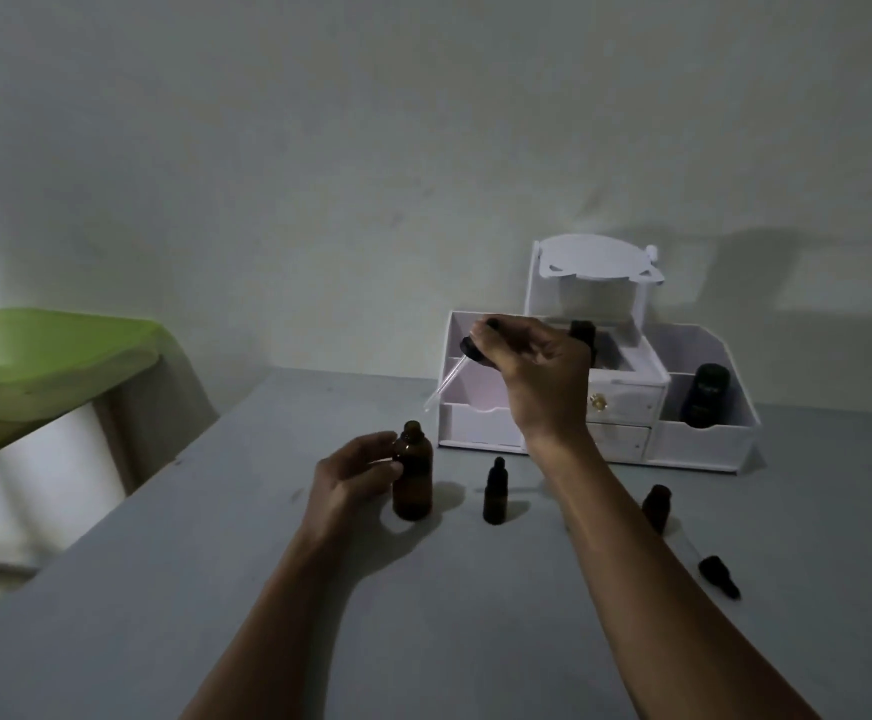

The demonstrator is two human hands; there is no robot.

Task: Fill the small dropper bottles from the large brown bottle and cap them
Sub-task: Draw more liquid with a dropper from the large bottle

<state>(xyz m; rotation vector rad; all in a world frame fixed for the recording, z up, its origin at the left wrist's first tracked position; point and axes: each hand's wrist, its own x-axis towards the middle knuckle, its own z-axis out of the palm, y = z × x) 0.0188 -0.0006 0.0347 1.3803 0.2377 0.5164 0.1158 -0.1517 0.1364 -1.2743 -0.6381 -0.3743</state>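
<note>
Over and on table [267, 589] — one large bottle [412, 472], two small bottles [494, 493] [656, 506], two droppers [454, 374] [718, 576].

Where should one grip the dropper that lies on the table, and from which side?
Probably pinch the dropper at its black cap, from above and across its width: it lies flat, and the glass tube looks thin and fragile.

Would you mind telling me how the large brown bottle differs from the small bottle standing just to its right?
The large brown bottle is taller and wider than the small bottle. The large brown bottle's mouth is open; the small bottle wears a dropper cap. The left hand grips the large brown bottle; the small bottle stands untouched. Both are dark and upright on the table.
</note>
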